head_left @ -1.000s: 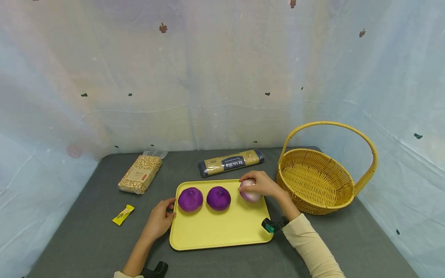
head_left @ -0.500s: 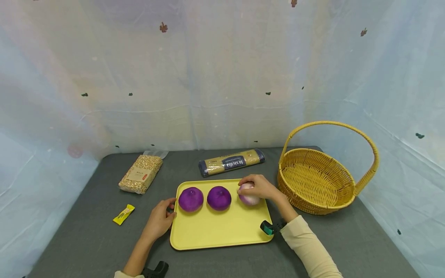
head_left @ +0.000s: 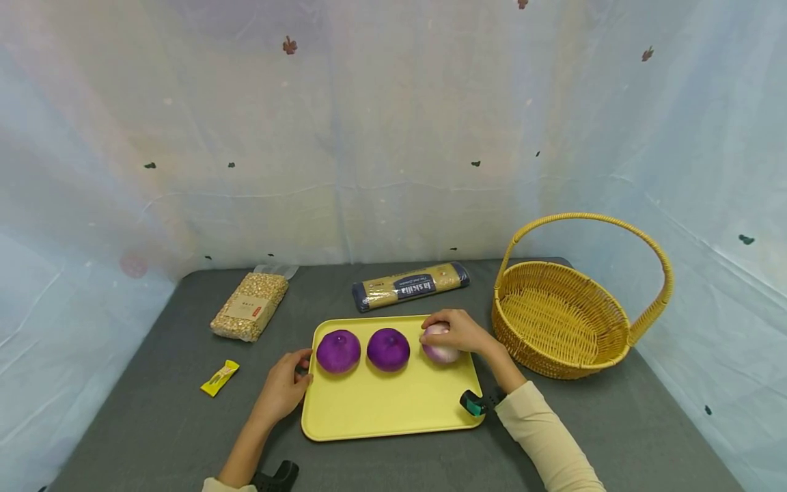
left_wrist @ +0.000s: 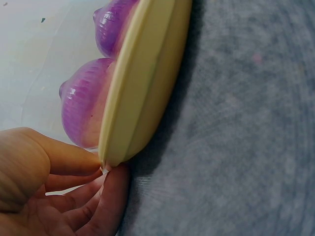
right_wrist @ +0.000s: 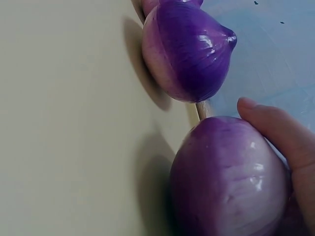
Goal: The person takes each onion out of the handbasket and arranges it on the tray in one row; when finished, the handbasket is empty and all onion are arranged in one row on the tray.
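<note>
A yellow tray (head_left: 393, 406) lies in the middle of the table, bearing three onions in a row. Two are deep purple: the left onion (head_left: 338, 352) and the middle onion (head_left: 388, 350). At the right end sits a paler purple-and-white onion (head_left: 441, 354), which my right hand (head_left: 458, 331) grips from above and the side. In the right wrist view, the pale onion (right_wrist: 229, 182) is close beside the middle onion (right_wrist: 189, 51). My left hand (head_left: 283, 386) pinches the tray's left edge; the left wrist view shows thumb and fingers meeting at the tray rim (left_wrist: 142, 83).
A wicker basket (head_left: 501, 311) with a tall handle stands right of the tray. Behind the tray lies a pasta packet (head_left: 412, 285). A bag of pale grains (head_left: 250, 307) and a small yellow wrapped packet (head_left: 219, 378) lie to the left. A curtain (head_left: 369, 137) hangs behind the table.
My right hand has shifted slightly left with the pale onion over the first half second, then stays put. My left hand keeps its place at the tray edge.
</note>
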Motion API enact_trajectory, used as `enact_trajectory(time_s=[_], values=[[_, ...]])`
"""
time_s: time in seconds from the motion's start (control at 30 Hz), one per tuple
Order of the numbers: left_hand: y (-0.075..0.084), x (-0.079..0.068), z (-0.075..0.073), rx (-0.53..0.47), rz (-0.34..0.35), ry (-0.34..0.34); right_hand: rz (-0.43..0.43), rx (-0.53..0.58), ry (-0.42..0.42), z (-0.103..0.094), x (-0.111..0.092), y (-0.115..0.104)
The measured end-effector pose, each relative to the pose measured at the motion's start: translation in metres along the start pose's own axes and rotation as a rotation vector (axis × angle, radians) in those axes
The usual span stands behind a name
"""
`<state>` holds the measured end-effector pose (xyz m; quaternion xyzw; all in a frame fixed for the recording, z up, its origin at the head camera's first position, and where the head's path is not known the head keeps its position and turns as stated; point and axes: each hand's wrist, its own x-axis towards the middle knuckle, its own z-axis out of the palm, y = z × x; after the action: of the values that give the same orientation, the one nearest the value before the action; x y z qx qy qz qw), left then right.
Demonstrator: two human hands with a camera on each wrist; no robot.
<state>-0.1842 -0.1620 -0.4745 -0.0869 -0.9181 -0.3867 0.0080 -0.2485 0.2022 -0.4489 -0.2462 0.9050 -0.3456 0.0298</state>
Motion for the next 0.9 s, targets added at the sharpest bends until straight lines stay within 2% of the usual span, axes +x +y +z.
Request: enact_trajectory(time_s=[0.43, 0.9], values=[[0.0004, 0.0003, -0.0002, 0.015, 0.015, 0.005, 0.053, 0.026, 0.009, 0.0021, 0.0008, 0.0022], [0.0007, -0.0006, -0.0004, -0.003, 0.016, 0.008, 0.044, 0.035, 0.006, 0.0007, -0.0030, 0.0026]])
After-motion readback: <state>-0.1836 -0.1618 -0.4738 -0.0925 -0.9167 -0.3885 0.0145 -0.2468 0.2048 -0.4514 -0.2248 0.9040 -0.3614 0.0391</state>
